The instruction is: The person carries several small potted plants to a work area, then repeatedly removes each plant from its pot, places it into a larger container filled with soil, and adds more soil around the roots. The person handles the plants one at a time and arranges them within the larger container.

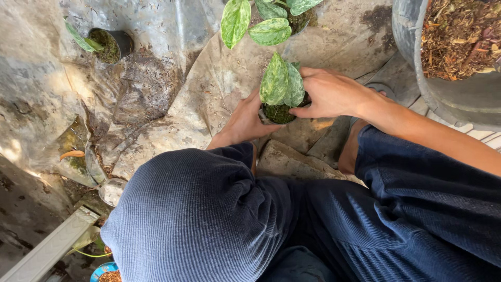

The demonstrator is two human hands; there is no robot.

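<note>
The small pot (pixel 279 112) sits on the ground sheet (pixel 209 89), just past the person's knees, with both hands around it. The left hand (pixel 245 121) cups its near side, fingers closed on the pot wall. The right hand (pixel 329 94) wraps the far side and rim, fingers curled tight on it too. The pot holds dark soil and a little plant (pixel 282 83) with green and white leaves.

The pot looks light and a bit bendy, so it should be held by its sides, low down — not by the plant. The leaves look soft and could tear, and the soil could spill if the pot tips.

A second pot (pixel 112 46) with soil and one leaf stands well apart at the upper left. Another leafy plant (pixel 261 23) stands just behind the small pot. A big grey tub (pixel 417 57) at the right holds brown wood chips.
</note>
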